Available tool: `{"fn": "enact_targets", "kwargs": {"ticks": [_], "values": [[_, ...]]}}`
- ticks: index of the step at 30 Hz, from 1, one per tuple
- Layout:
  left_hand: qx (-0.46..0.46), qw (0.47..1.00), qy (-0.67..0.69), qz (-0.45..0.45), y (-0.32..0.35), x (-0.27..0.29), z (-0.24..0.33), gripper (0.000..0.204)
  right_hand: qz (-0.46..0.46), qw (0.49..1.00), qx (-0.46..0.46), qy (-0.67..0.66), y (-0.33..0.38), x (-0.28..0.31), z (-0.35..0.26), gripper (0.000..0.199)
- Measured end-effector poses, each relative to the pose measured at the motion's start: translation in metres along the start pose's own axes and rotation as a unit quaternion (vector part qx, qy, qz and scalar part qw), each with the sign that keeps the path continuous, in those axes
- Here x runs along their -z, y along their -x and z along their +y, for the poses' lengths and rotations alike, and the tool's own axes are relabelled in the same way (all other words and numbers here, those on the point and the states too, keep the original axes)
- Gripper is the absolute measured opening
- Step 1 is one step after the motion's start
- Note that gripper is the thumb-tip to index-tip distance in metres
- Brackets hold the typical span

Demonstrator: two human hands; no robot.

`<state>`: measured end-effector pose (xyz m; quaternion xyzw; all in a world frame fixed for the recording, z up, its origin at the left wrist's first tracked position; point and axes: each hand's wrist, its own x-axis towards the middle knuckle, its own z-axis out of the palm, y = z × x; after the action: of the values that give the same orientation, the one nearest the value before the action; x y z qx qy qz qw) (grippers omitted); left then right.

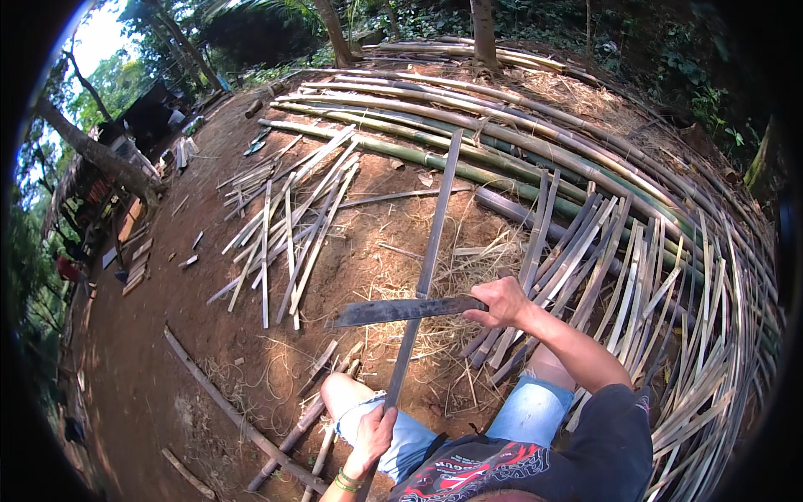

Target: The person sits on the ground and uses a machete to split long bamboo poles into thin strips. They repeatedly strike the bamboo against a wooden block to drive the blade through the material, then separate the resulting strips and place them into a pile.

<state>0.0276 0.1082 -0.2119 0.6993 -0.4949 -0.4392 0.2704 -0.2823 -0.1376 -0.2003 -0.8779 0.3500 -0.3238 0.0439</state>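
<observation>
Head view: long bamboo strip [431, 251] slants up from knee over dirt ground [150, 368]; left hand [374, 435] fingers clenched on its lower end, right hand [500, 301] gripping machete [393, 310] laid across it; split strips [284, 217] piled left

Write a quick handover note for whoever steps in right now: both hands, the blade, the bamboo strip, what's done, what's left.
Left hand: grips the near end of the long bamboo strip, by the knee.
Right hand: holds the machete, blade lying across the strip about midway.
Done: loose cut slats lie on the dirt to the left; a larger heap of split strips lies to the right.
Left: the held strip looks whole past the blade; whole bamboo poles lie beyond.
</observation>
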Motion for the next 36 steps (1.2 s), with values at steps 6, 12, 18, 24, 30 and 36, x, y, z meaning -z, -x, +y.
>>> {"fn": "enact_targets", "kwargs": {"ticks": [6,12,18,24,30,36], "values": [[-0.011,0.991,0.106,-0.08,0.037,-0.004,-0.031,0.035,0.106,0.965,-0.238,0.037,-0.015,0.048,0.091,0.062],[0.041,0.982,0.148,-0.106,0.019,-0.003,-0.021,0.036,-0.036,0.999,0.029,-0.001,0.001,0.024,0.02,0.053],[0.055,0.954,0.242,-0.168,0.038,0.0,-0.068,0.038,0.082,0.92,-0.379,0.046,-0.011,0.072,0.154,0.068],[-0.016,0.92,0.304,-0.245,0.019,-0.007,-0.027,0.05,0.193,0.903,-0.381,-0.048,-0.002,0.06,0.126,0.066],[0.082,0.926,0.304,-0.209,-0.008,0.006,-0.002,0.057,0.176,0.927,-0.312,-0.111,0.002,0.02,0.065,0.061],[0.088,0.918,0.298,-0.247,-0.021,0.011,0.007,0.055,-0.013,0.992,-0.122,-0.01,0.009,-0.009,-0.01,0.054]]}}
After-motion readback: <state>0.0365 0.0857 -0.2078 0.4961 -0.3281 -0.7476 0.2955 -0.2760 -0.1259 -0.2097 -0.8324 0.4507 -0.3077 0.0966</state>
